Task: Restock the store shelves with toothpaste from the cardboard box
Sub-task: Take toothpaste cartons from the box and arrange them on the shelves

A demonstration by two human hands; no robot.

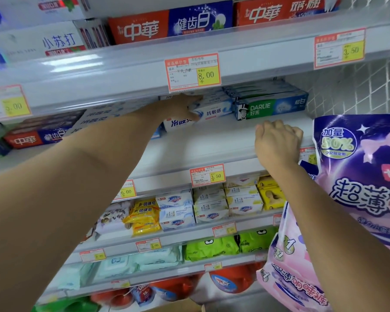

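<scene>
The left arm stretches forward and up. The left hand [178, 109] sits just under the upper shelf's lip, fingers and thumb closed round the left end of a white toothpaste box [214, 112]. That box lies on the middle shelf [212, 143]. The right hand [277, 143] rests knuckles-up on that shelf's front edge, fingers curled under; whether it holds anything cannot be told. A green-and-blue Darlie box [273, 108] lies against the white box's right side. A cardboard box [180, 306] corner shows at the bottom.

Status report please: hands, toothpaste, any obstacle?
Left hand grips white toothpaste box on middle shelf. Right hand curled, resting on shelf front. Pink packs hang beside right arm, not blocking.
</scene>
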